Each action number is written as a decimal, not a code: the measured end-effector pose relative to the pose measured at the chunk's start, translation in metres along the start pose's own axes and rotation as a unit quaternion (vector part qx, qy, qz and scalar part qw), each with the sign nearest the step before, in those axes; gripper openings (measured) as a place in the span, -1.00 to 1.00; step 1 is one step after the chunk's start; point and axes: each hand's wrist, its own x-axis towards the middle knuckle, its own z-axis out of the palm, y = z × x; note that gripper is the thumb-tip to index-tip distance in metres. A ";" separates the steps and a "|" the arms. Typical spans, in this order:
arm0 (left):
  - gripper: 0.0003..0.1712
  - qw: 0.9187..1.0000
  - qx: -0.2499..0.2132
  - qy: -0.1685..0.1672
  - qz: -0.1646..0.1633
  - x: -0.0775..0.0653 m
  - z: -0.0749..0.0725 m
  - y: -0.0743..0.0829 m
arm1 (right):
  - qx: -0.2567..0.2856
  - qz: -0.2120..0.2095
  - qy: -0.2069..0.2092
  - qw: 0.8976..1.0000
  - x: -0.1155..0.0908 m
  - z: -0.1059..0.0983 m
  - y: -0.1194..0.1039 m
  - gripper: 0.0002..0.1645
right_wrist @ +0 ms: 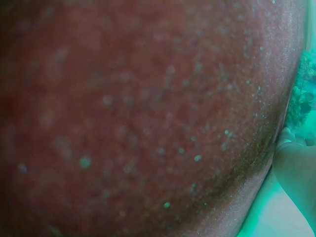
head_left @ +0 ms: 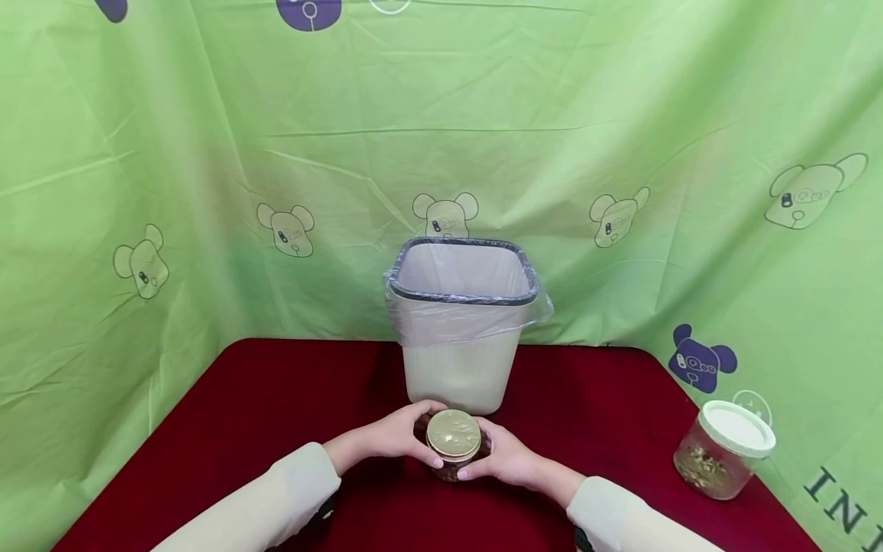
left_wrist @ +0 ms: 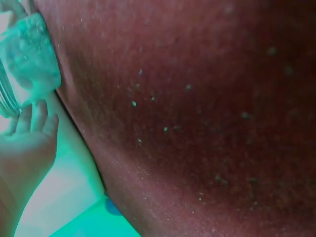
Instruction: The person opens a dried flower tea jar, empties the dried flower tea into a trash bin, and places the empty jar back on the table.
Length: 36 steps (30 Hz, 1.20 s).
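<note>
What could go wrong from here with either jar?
The left hand and right hand hold the gold-lidded jar close in front of the bin, so a forward move might knock the bin. The white-lidded jar sits near the right edge of the table; a bump might send it off.

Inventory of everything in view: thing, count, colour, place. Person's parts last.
gold-lidded jar: 1, gold lid, between the two hands, in front of the bin
bin: 1, off-white, dark rim, back middle of the table
bin liner: 1, translucent, draped over the bin's rim
white-lidded jar: 1, clear, brownish contents, table's right side
tablecloth: 1, deep red, beneath bin and jars
backdrop: 1, green, bear prints, behind and beside the table
sleeves: 2, cream, lower edge
left hand; right hand: 2, bare, gripping the gold-lidded jar
</note>
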 end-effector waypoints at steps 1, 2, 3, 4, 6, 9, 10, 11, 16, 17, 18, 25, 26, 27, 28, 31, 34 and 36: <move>-0.16 1.000 -0.012 -0.009 0.001 0.001 -0.001 -0.001 | 0.001 0.000 0.000 1.000 0.000 0.000 0.000 -0.19; -0.16 1.000 -0.022 -0.015 -0.002 0.002 -0.002 -0.002 | 0.001 -0.001 -0.001 1.000 0.000 0.000 0.000 -0.19; -0.17 0.999 -0.029 -0.020 -0.003 0.002 -0.002 -0.002 | 0.001 -0.001 -0.001 1.000 0.000 0.001 0.000 -0.19; -0.16 0.999 -0.033 -0.023 -0.004 0.002 -0.003 -0.003 | 0.001 -0.001 -0.001 1.000 0.000 0.001 -0.001 -0.19; -0.15 0.999 -0.039 -0.028 -0.005 0.003 -0.003 -0.003 | 0.000 -0.001 -0.001 1.000 0.000 0.001 -0.001 -0.19; -0.15 0.998 -0.050 -0.036 -0.005 0.003 -0.003 -0.003 | -0.001 0.001 0.000 1.000 0.000 0.002 -0.001 -0.18; -0.16 0.998 -0.052 -0.037 -0.005 0.004 -0.003 -0.003 | -0.001 0.002 0.000 1.000 0.000 0.002 -0.001 -0.18; -0.16 0.998 -0.054 -0.038 -0.004 0.004 -0.002 -0.003 | -0.001 0.003 0.001 1.000 0.001 0.002 0.000 -0.17; -0.19 0.998 -0.061 -0.028 -0.002 0.004 0.000 -0.003 | -0.005 0.005 0.004 1.000 0.001 0.001 0.000 -0.16; -0.19 0.998 -0.062 -0.023 -0.003 0.004 0.000 -0.003 | -0.007 0.005 0.004 1.000 0.001 0.001 0.001 -0.16; -0.20 0.998 -0.061 -0.018 -0.003 0.003 0.001 -0.003 | -0.008 0.005 0.005 1.000 0.001 0.001 0.001 -0.16; -0.21 0.999 -0.017 0.033 -0.012 0.000 0.009 -0.001 | -0.004 0.002 0.005 1.000 0.001 0.000 0.001 -0.17; -0.21 0.999 -0.009 0.042 -0.014 0.000 0.011 0.000 | -0.004 0.000 0.005 1.000 0.001 0.000 0.001 -0.17; -0.21 0.999 -0.001 0.051 -0.017 -0.001 0.012 0.000 | -0.003 0.000 0.005 1.000 0.001 0.000 0.001 -0.17; -0.22 0.998 0.009 0.060 -0.018 -0.002 0.014 0.001 | -0.003 -0.001 0.005 1.000 0.001 0.000 0.001 -0.18; -0.22 0.995 0.038 0.086 -0.029 -0.003 0.018 0.001 | -0.001 0.000 0.004 1.000 0.000 0.000 0.001 -0.18; -0.23 0.991 0.067 0.106 -0.035 -0.004 0.022 0.001 | 0.003 0.003 0.002 1.000 0.000 0.000 0.001 -0.17; -0.21 0.989 0.084 0.117 -0.040 -0.005 0.023 0.001 | 0.005 0.003 0.002 1.000 0.000 0.000 0.001 -0.18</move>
